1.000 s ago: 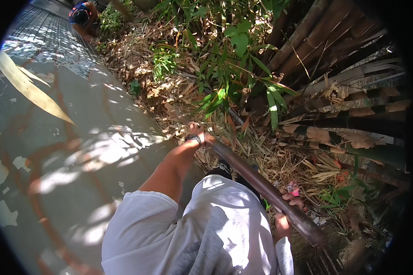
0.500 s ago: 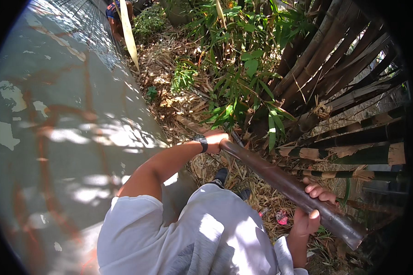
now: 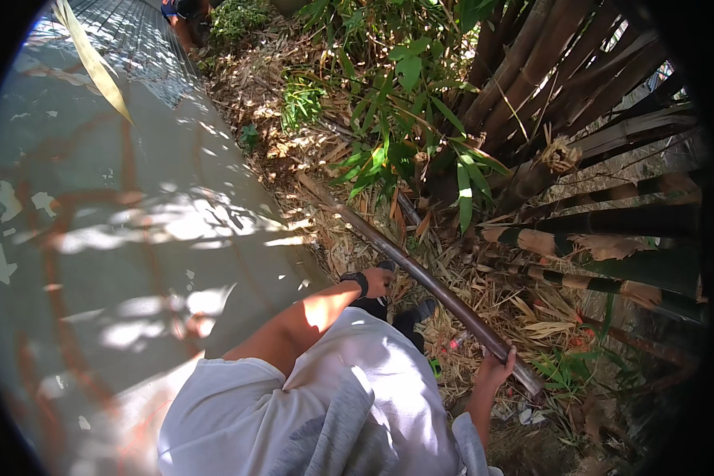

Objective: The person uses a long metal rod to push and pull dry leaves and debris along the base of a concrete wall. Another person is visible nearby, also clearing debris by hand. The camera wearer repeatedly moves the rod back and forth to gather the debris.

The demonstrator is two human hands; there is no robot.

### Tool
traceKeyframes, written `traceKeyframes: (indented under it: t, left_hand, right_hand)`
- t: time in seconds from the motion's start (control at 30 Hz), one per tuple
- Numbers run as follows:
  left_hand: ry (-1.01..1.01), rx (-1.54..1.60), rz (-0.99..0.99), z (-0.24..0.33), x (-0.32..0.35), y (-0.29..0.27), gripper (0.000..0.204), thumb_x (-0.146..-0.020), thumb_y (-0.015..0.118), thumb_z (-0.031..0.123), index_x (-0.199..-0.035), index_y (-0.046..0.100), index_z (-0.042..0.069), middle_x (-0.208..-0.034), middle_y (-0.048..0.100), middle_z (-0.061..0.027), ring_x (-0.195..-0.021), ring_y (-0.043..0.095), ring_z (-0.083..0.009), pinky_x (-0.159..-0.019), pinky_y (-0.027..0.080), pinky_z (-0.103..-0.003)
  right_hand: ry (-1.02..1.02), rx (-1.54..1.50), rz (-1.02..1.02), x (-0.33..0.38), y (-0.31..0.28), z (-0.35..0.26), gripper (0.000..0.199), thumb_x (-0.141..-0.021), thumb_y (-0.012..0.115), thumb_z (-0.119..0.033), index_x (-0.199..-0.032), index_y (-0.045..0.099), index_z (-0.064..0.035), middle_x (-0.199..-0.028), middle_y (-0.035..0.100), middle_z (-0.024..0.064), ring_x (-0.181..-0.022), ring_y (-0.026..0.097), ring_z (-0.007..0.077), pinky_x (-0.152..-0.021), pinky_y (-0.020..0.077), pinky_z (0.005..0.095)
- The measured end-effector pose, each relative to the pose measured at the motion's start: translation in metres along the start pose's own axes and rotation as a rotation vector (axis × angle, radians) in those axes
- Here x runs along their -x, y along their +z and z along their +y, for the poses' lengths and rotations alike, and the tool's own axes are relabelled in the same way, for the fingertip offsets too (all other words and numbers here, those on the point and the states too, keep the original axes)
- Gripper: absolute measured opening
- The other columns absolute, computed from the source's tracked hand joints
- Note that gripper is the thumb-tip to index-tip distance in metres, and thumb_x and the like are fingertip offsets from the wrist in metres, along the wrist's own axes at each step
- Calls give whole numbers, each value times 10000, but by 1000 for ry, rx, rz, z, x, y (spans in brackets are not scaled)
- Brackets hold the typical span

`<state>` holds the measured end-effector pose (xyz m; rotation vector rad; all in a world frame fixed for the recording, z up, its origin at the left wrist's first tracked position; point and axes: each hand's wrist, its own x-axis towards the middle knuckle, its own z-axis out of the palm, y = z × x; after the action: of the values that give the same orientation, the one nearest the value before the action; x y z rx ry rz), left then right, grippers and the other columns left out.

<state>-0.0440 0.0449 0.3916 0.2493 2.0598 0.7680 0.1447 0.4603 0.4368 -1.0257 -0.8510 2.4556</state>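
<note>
A long dark brown bamboo pole slants from the leaf litter near the wall down to the lower right. Near its lower end my right hand grips it, with the fingers partly hidden round the far side. My left hand, below a dark wristwatch, is off the pole and a short way to its left. Its fingers look curled in, and nothing shows in them. The pole's far end is paler and points toward the base of the wall.
A grey-green wall runs along the left. Standing bamboo stalks and cut, leaning ones crowd the right. Green leaves hang ahead. Dry leaf litter covers the ground. Another person is at the far left.
The pole has dropped lower, away from me, and more of its length shows. My left hand has let go and drawn back toward my body. My right hand has moved down and left with the pole.
</note>
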Motion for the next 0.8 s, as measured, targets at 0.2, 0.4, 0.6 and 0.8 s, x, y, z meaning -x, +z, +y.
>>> traceKeyframes:
  t: [0.2, 0.4, 0.6, 0.8]
  left_hand:
    - [-273, 104, 237, -37, 66, -22, 520, -816, 711, 281, -1271, 639, 40, -1176, 706, -202, -1084, 680, -351, -947, 539, -419]
    - [-507, 266, 393, -73, 88, -4, 561, -799, 743, 329, -1270, 647, 39, -1026, 745, -175, -949, 710, -342, -827, 558, -395]
    - [-413, 286, 447, -114, 2, 66, 542, -852, 731, 319, -1271, 631, -11, -1019, 744, -177, -979, 716, -318, -874, 553, -390]
    - [-456, 483, 410, -137, -70, 144, 546, -886, 735, 304, -1320, 599, 1, -1155, 715, -191, -1051, 706, -292, -941, 544, -387]
  right_hand:
    - [182, 59, 509, -62, -75, 30, 326, -995, 562, -348, -1185, 600, -87, -1219, 597, 116, -1195, 548, 302, -1064, 432, 546]
    - [505, 189, 726, -105, -140, 40, 328, -928, 568, -451, -1145, 682, -235, -1267, 633, 20, -1220, 541, 262, -1005, 415, 616]
    - [580, 298, 756, -136, -221, 79, 509, -898, 624, -518, -1308, 607, -217, -1378, 573, 49, -1336, 469, 249, -1081, 294, 695]
    - [791, 433, 846, -185, -260, 120, 391, -995, 446, -492, -1228, 665, -267, -1294, 630, -28, -1283, 512, 216, -1123, 105, 790]
